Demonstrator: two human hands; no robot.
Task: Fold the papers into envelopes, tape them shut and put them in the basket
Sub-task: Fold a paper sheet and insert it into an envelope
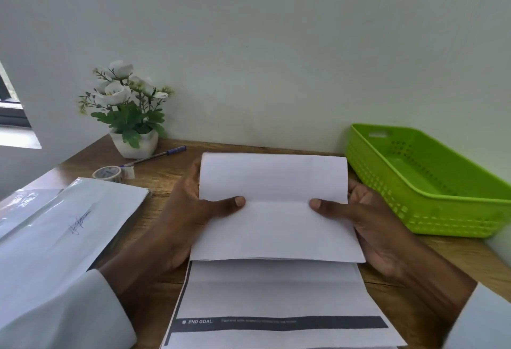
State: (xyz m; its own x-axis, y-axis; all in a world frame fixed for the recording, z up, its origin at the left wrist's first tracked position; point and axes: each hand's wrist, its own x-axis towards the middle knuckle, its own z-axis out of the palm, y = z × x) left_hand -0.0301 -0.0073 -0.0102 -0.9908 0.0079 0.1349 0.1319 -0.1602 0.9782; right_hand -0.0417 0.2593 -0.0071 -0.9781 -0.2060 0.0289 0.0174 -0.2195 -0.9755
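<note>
Soft daylight from window (11, 105) at left, weak shadows, glare on plastic sleeve (33, 205), wide-angle bending at edges, slightly soft overall.

From the green basket (431, 182), which sits open-topped against the wall at my right, bare desk (177, 182) runs leftward along the wall. A narrow strip of wood separates the basket's near left corner from my right hand (370, 227). Farther left of the basket, past the folded paper (273, 210) I hold up in both hands, my left hand (182, 216) fills the middle. Beyond it, a tape roll (107, 173), a pen (157, 155) and a potted plant (130, 116) crowd the far left corner. A paper stack (63, 227) covers the left edge.
</note>
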